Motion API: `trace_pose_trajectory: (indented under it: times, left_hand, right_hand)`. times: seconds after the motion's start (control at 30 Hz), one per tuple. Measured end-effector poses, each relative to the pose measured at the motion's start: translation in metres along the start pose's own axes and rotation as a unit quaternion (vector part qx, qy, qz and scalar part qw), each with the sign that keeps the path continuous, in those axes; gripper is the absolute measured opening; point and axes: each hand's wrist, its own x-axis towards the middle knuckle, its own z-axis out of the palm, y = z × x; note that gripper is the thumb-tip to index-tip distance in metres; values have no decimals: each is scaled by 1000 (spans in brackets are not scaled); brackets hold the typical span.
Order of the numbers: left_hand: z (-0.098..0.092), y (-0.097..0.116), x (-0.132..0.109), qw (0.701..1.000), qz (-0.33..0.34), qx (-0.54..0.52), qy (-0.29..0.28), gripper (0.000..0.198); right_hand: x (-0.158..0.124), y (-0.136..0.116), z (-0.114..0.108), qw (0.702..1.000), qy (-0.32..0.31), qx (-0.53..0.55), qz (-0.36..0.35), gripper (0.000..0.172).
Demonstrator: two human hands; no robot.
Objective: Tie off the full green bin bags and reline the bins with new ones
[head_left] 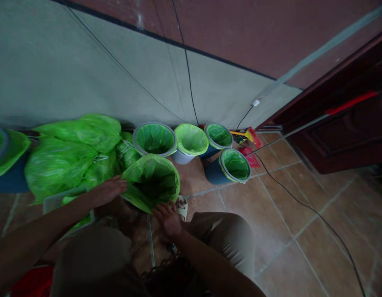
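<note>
Between my legs stands a bin lined with a green bin bag (170, 175), whose mouth is spread wide and folded over the rim. My left hand (110, 190) is closed on the bag's edge at the left side. At the near right side, my right hand (168, 218) has its fingers curled over the bag's edge. The bag hides most of the bin, and its inside is dark. Just behind it is a grey-rimmed lined bin (155, 139). A clear plastic tub (51, 203) with green bags in it sits under my left forearm.
Several lined bins, including a pale one (183, 158) and a blue one (215, 174), stand to the right. Full green bags (67, 161) are heaped against the wall on the left. A red dustpan (252, 159) and a black cable (297, 201) lie on the tiles.
</note>
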Motion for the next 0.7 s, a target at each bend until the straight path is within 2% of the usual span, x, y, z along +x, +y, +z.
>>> trace_pose_trajectory:
  times: [0.07,0.1,0.23,0.3,0.37,0.43,0.6,0.7]
  left_hand:
    - [-4,4,-1,995,56,46,-67,35]
    - [-8,9,-3,991,76,72,-83,40]
    - [-23,45,-14,984,96,138,-53,60]
    - [-25,60,-21,985,105,131,-49,55]
    - [-21,68,-29,985,117,113,-61,42]
    - [-15,67,-35,984,116,108,-74,32]
    - [-5,55,-47,987,102,91,-84,29]
    - [-4,52,-52,987,95,87,-92,30]
  right_hand:
    - [-6,-5,0,1000,21,-10,14,41]
    - [-8,-8,-2,999,32,-13,27,43]
    - [5,-27,-24,995,65,3,74,47]
    - [20,-35,-34,995,56,18,79,45]
    - [35,-41,-36,996,28,13,82,30]
    - [42,-43,-32,997,2,-1,75,20]
    - [36,-43,-14,998,7,-13,56,20]
    - [29,-39,-12,999,4,-19,41,20]
